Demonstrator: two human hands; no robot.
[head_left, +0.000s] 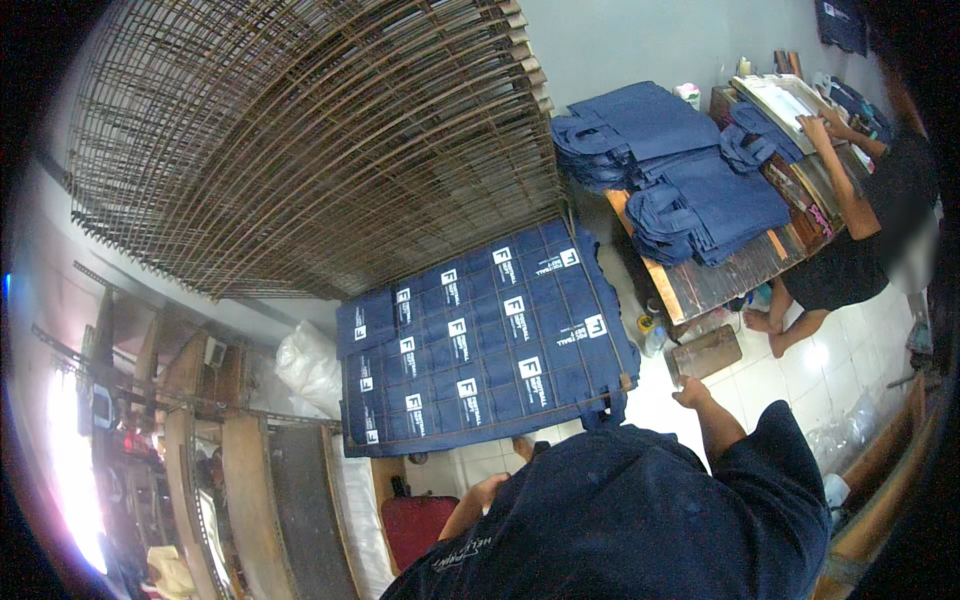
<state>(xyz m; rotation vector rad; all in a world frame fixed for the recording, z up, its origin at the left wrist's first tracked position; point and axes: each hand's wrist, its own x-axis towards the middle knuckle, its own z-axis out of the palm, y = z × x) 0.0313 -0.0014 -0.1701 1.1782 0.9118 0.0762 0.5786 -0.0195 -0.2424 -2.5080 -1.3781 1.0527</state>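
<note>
Navy fabric pieces with white prints (460, 345) lie in rows on a wire drying rack (625, 382) in front of me. My left hand (487, 492) is low beside my body, near the rack's front edge and apart from it; my shirt hides part of its fingers. To the right of the rack, my right hand (690, 393) hangs over the tiled floor with its fingers curled in and nothing visible in them. Neither hand touches the fabric.
A tall bank of wire racks (330, 130) is tilted up behind. At right, a wooden table (690, 285) carries stacked navy bags (710, 200). There a co-worker's hands (822, 128) hold a printing frame (785, 100). A red seat (418, 530) and wooden shelving (250, 480) stand left.
</note>
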